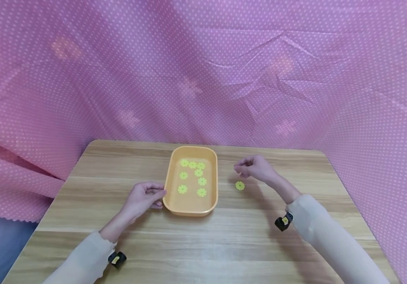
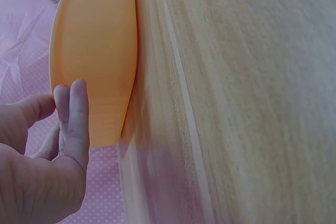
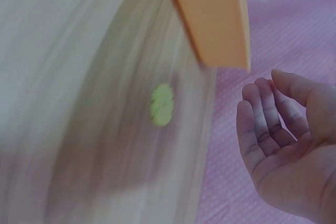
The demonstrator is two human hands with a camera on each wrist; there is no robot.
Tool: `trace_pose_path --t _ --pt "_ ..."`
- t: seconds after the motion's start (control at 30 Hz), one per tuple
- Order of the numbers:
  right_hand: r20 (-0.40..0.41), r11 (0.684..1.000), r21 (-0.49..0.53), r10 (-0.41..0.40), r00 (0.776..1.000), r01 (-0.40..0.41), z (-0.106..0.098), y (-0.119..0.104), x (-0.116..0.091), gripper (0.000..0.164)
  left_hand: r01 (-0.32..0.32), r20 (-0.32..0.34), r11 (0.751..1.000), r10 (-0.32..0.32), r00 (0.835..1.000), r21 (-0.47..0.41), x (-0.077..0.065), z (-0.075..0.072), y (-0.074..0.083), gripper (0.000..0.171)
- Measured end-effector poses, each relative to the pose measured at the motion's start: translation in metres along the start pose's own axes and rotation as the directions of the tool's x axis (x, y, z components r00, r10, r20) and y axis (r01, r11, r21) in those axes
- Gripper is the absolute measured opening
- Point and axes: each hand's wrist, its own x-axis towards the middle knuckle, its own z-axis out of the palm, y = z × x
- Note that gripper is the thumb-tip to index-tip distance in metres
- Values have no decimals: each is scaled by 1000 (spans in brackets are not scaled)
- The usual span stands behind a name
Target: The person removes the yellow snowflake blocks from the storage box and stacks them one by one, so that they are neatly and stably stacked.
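Observation:
An orange rectangular plastic tray (image 1: 190, 208) with rounded corners stands on the table. Several flat yellow-green flower-shaped pieces (image 1: 202, 181) lie on its floor. My left hand (image 1: 145, 198) pinches the tray's left rim, thumb at the edge and fingers against the outer wall (image 2: 100, 40). To the right of the tray, one more flower-shaped piece (image 1: 240, 185) lies on the wood. Just above and beyond that piece hovers my right hand (image 1: 257, 167). In the right wrist view its fingers (image 3: 257, 106) are loosely bent, the thumb close to the index finger, and nothing shows between them.
The light wooden table (image 1: 260, 248) reaches a pink dotted cloth (image 1: 207, 79) hanging behind and along the sides. Each forearm carries a small black device (image 1: 283, 221) at its pale sleeve. Blue fabric (image 1: 1, 244) shows at the lower left.

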Motion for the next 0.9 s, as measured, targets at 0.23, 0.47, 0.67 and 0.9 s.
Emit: trace_pose_path --t 0.23,0.47,0.67,0.9 --pt "54 999 15 -50 997 50 15 -31 3 25 12 7 1000 -12 1000 -3 -1 0 -1 41" --pt "110 997 20 -71 991 69 35 -56 9 21 23 5 1000 -23 1000 1 -2 0 -1 41" --pt "149 995 40 -98 984 93 53 -65 18 18 34 3 999 -34 999 -5 -1 0 -2 39" --pt "188 991 64 -125 974 115 73 -72 28 17 31 10 999 -31 999 -15 0 -1 -3 37"
